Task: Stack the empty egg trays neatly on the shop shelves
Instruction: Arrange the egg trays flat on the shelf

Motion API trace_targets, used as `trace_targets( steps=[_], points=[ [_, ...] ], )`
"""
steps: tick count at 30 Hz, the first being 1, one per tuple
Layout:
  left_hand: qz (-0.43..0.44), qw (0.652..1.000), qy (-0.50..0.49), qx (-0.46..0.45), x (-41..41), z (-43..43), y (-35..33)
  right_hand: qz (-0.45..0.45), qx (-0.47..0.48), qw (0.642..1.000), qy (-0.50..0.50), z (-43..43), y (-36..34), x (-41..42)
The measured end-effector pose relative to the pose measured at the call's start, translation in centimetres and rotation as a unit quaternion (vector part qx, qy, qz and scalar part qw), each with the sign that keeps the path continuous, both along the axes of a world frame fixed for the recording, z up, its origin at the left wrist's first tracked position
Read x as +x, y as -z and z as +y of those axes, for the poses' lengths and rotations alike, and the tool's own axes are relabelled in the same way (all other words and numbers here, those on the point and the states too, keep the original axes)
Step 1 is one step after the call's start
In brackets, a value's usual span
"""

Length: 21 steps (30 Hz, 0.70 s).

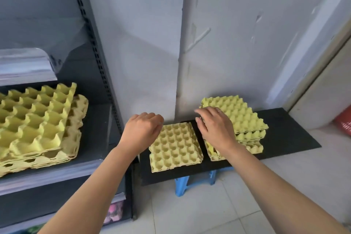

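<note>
Yellow egg trays lie in three piles. A thin pile [175,147] sits cups-up on the black board [288,133]. To its right stands a taller stack [241,119], bumps up. My right hand [214,129] rests on that stack's left edge, fingers bent over the top tray; whether it grips is unclear. My left hand [141,131] hovers by the thin pile's far left corner, fingers curled loosely, holding nothing. A third stack [38,123] lies a little askew on the grey shop shelf [57,171] at left.
The black board rests on a blue plastic stool [182,184] against the white wall. The shelf's slotted upright [98,59] stands between shelf and board. A higher shelf [24,66] wrapped in plastic film sits above the left stack. A red item [343,122] lies at the far right.
</note>
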<state>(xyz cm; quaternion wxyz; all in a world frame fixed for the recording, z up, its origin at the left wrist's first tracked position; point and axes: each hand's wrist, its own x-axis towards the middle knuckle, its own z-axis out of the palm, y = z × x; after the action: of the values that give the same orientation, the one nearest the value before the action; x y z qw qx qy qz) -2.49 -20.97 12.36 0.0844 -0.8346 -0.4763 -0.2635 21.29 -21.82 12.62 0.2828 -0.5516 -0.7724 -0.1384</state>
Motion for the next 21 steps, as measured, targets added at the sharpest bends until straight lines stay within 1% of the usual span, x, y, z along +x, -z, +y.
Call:
trace_targets(
  steps=[3, 7, 12, 14, 17, 21],
  points=[
    [0.007, 0.999, -0.008, -0.038, 1.1, 2.0, 2.0, 0.007, -0.062, 0.998, 0.0, 2.1, 2.2, 1.7],
    [0.001, 0.997, -0.014, -0.078, 1.8, 5.4, 5.2, -0.014, -0.128, 0.992, 0.014, 5.4, 5.0, 2.8],
    [0.009, 0.987, -0.032, -0.158, 2.2, 10.4, 10.3, -0.007, -0.241, 0.97, 0.041, 9.9, 9.4, 3.5],
    [0.006, 0.979, -0.049, -0.2, 2.5, 11.8, 12.1, 0.001, -0.293, 0.955, 0.051, 11.2, 11.4, 3.8],
    [0.001, 0.963, -0.081, -0.257, 3.2, 13.3, 15.4, 0.021, -0.38, 0.922, 0.072, 12.7, 15.1, 4.3],
    [0.012, 0.93, -0.122, -0.346, 3.8, 14.7, 21.2, 0.049, -0.474, 0.872, 0.11, 14.7, 21.1, 5.2]
  ],
)
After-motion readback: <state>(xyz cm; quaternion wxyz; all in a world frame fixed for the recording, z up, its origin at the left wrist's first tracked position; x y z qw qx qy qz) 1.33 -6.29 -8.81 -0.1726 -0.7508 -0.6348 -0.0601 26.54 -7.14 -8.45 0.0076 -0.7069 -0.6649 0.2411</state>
